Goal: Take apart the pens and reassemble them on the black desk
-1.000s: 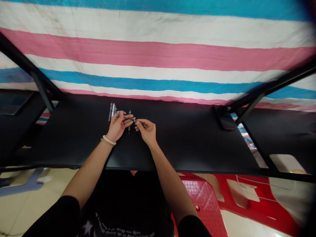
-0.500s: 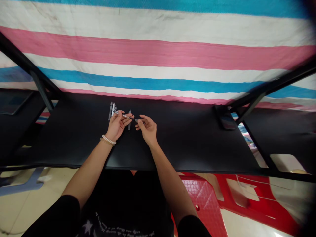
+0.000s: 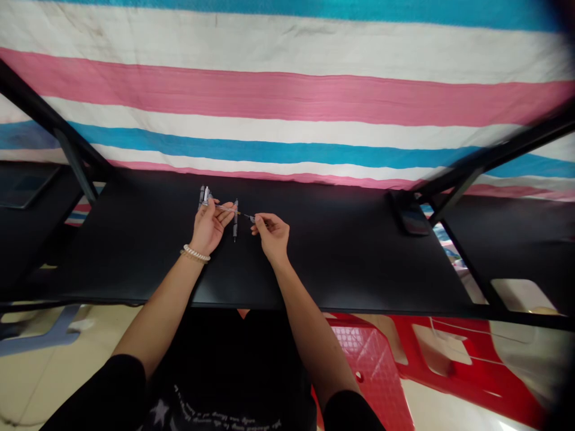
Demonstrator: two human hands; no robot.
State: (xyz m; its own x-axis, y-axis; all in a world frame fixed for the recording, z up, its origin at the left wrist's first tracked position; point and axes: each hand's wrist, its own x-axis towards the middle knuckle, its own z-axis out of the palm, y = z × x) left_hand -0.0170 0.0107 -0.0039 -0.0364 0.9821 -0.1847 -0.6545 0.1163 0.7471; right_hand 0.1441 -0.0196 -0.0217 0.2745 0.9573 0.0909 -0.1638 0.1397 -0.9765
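My left hand (image 3: 209, 226), with a beaded bracelet at the wrist, grips a clear pen barrel (image 3: 224, 208) between thumb and fingers. Its other fingers are spread. A thin refill (image 3: 245, 215) sticks out of the barrel's right end. My right hand (image 3: 272, 234) pinches the dark tip end of that refill. Upright in the view, a dark pen (image 3: 235, 227) lies on the black table (image 3: 341, 257) between my hands. More pens, a dark one (image 3: 201, 196) and a white one (image 3: 206, 194), lie just beyond my left hand, which partly hides them.
A dark phone-like object (image 3: 411, 214) lies at the table's right end by a black metal frame (image 3: 458, 194). Striped cloth (image 3: 287, 96) hangs behind the table. A red plastic stool (image 3: 368, 359) stands below its front edge. A dark flat panel (image 3: 27, 184) lies at far left.
My hands have moved slightly apart, the left to the left and the right to the right. More of the refill now shows between them, and the pen lying behind is less covered.
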